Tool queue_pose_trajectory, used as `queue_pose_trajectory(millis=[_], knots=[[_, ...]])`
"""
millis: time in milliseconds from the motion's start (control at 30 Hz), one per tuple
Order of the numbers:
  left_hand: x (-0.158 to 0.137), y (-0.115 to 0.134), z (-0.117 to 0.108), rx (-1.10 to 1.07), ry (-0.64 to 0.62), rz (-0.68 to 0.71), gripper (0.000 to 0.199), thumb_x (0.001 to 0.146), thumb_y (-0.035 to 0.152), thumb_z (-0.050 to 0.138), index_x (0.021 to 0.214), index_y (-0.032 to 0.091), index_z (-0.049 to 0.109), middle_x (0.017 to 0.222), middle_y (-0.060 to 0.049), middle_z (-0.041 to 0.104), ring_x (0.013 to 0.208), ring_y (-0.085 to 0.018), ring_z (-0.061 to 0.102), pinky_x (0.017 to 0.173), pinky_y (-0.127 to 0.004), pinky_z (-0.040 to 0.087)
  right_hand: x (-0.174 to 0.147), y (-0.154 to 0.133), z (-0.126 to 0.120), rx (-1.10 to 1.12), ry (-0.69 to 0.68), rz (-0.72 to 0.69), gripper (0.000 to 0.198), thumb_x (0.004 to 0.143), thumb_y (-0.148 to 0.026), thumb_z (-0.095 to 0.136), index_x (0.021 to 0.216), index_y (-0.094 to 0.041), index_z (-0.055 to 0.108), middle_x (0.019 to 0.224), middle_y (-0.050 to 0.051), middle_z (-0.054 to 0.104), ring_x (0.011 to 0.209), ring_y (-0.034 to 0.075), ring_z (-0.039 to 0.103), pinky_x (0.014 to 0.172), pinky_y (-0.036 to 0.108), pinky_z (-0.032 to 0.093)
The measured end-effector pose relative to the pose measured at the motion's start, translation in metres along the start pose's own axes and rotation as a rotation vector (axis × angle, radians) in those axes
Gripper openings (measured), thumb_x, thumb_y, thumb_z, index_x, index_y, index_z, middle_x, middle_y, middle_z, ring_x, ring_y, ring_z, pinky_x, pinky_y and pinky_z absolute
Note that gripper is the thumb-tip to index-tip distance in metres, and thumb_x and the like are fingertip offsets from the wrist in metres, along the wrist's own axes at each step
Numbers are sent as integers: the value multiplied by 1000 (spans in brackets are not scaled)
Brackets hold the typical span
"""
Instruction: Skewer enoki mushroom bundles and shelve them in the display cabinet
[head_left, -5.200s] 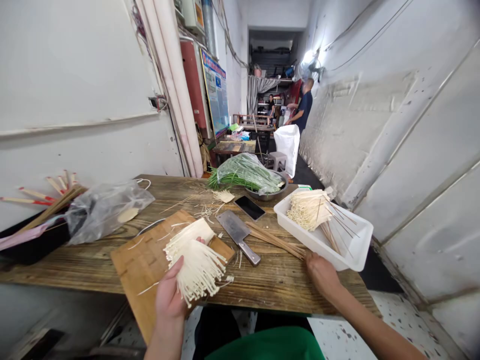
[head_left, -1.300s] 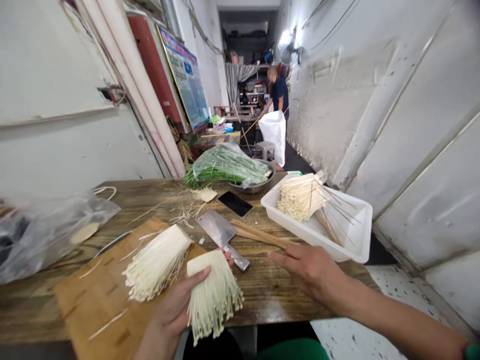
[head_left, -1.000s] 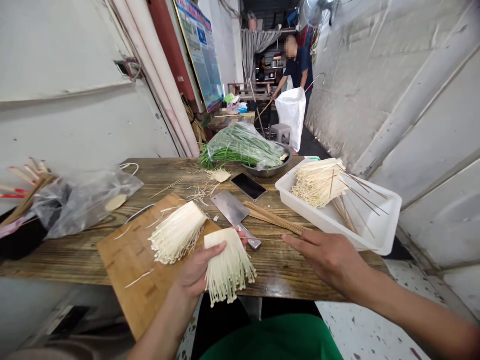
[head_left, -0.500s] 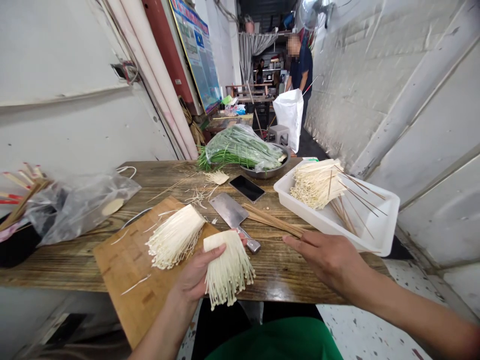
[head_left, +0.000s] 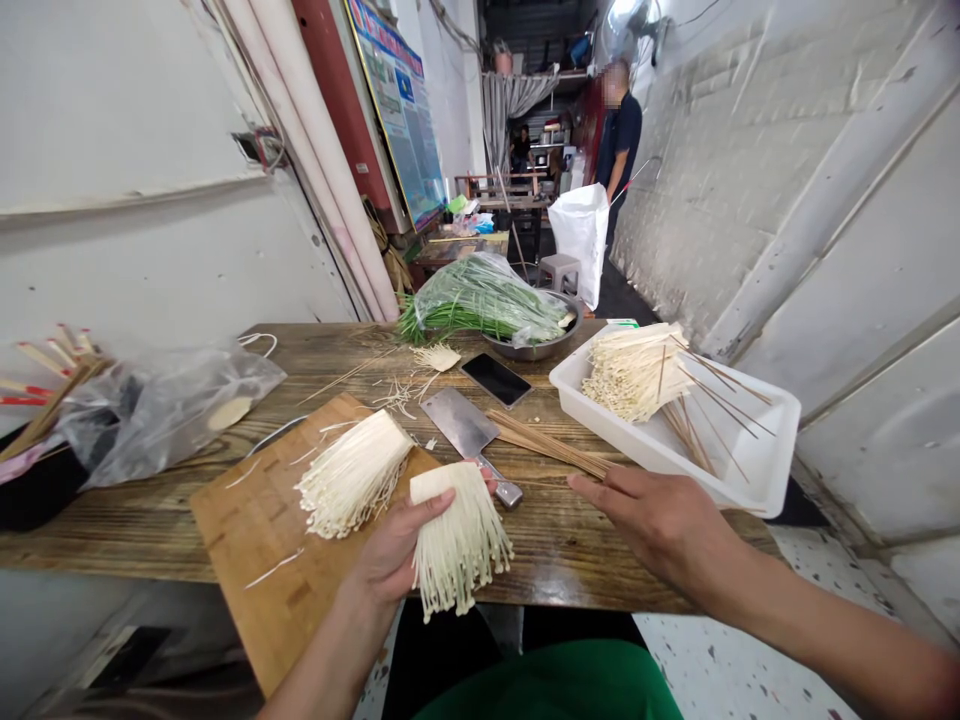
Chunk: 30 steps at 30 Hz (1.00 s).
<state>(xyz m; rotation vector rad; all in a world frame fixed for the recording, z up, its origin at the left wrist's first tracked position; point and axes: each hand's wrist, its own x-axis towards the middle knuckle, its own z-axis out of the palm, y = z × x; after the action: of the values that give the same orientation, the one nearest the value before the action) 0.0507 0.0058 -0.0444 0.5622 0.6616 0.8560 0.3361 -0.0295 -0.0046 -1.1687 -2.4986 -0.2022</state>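
Note:
My left hand (head_left: 397,545) is closed around a flat bunch of enoki mushrooms (head_left: 459,535), thumb on top, the caps hanging toward me. My right hand (head_left: 664,520) rests at the near end of a bundle of bamboo skewers (head_left: 551,447) lying on the table, its fingers closed over their ends; the fingertips are partly hidden. Left of the held bunch, a larger pile of enoki (head_left: 356,475) lies on a wooden cutting board (head_left: 262,530). A cleaver (head_left: 459,420) lies flat beyond my left hand. Skewered enoki (head_left: 634,370) fill the far part of a white plastic tray (head_left: 776,450).
A phone (head_left: 495,380) lies beside enoki scraps (head_left: 401,393). Behind it, bagged green vegetables (head_left: 487,300) sit over a metal bowl (head_left: 536,350). A plastic bag (head_left: 180,400) and a dark container (head_left: 37,490) occupy the left. A person (head_left: 621,140) stands behind a white sack (head_left: 581,235).
The person at the back has straightened and shifted right beside the sack. My view has moved very slightly; both of my hands keep their places and holds.

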Motion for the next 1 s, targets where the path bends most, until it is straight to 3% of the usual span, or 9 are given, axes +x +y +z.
queue_pose_trajectory(millis=[533, 733, 1000], knots=[[-3, 4, 9, 130, -77, 0, 30, 83, 18, 51, 112, 13, 61, 112, -15, 63, 95, -27, 62, 86, -41, 47, 1, 2, -4, -3, -3, -37, 37, 83, -7, 39, 114, -16, 57, 69, 2, 55, 56, 12, 48, 49, 23, 36], [-4, 7, 9, 153, -31, -40, 32, 81, 18, 56, 112, 13, 62, 114, -16, 62, 105, -30, 57, 88, -42, 46, -2, 8, -2, 78, -31, -40, 40, 83, -5, 38, 117, -18, 54, 75, 2, 57, 60, 12, 50, 52, 23, 38], [-3, 6, 15, 124, -64, -78, 30, 79, 14, 59, 108, 9, 63, 116, -17, 61, 106, -28, 57, 94, -40, 43, -1, 9, -8, 173, -69, -76, 36, 86, -7, 38, 116, -16, 55, 69, 2, 55, 58, 11, 52, 52, 22, 38]])
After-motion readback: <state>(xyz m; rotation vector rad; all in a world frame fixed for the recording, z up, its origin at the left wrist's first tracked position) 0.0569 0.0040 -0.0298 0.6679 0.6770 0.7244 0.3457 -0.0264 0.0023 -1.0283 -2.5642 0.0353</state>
